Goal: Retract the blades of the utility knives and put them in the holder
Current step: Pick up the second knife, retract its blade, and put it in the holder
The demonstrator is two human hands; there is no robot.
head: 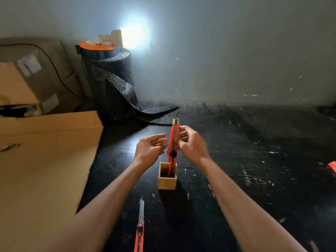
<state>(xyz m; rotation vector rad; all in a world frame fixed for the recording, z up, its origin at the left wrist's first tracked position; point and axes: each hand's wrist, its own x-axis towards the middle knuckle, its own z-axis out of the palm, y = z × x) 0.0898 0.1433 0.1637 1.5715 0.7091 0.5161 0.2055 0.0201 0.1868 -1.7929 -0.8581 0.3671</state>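
A red utility knife stands upright with its lower end inside the small square wooden holder on the black table. My right hand pinches the knife's upper body between thumb and fingers. Just left of the knife, my left hand hovers with loosely curled fingers and holds nothing. A second red utility knife lies flat near the front edge, its long steel blade extended and pointing toward the holder.
A large cardboard sheet covers the table's left side. Behind it stand cardboard boxes and a roll of black bubble wrap. A red object shows at the right edge. The wall is close behind.
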